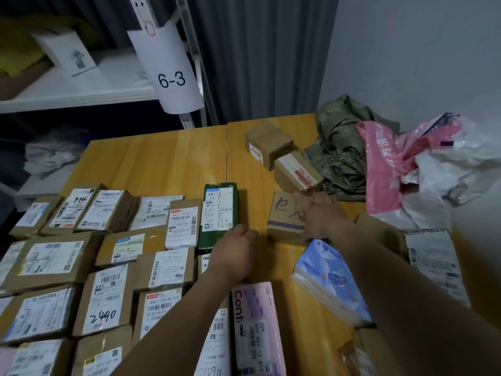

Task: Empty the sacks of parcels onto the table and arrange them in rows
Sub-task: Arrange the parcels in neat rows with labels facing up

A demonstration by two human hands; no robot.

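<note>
Head view showed the right hand [322,215] gripping a small brown box [283,213] on the bench [168,164], fingers curled over its top. The left hand [235,249] was curled at the near end of the green parcel [219,213]; whether it held anything was unclear. Labelled parcels [81,256] lay in rows on the left, and crumpled sacks [344,150] sat far right.

Two bare arms, seen from a head-worn camera.
The person's left hand [234,249] and right hand [322,215] show only their backs, with knuckles and wrists uncovered. The left forearm [173,329] and right forearm [406,289] are bare down to the lower edge of view, where the wide lens makes them look long and broad. Dim light leaves fingernails and finer marks too soft to make out.
</note>
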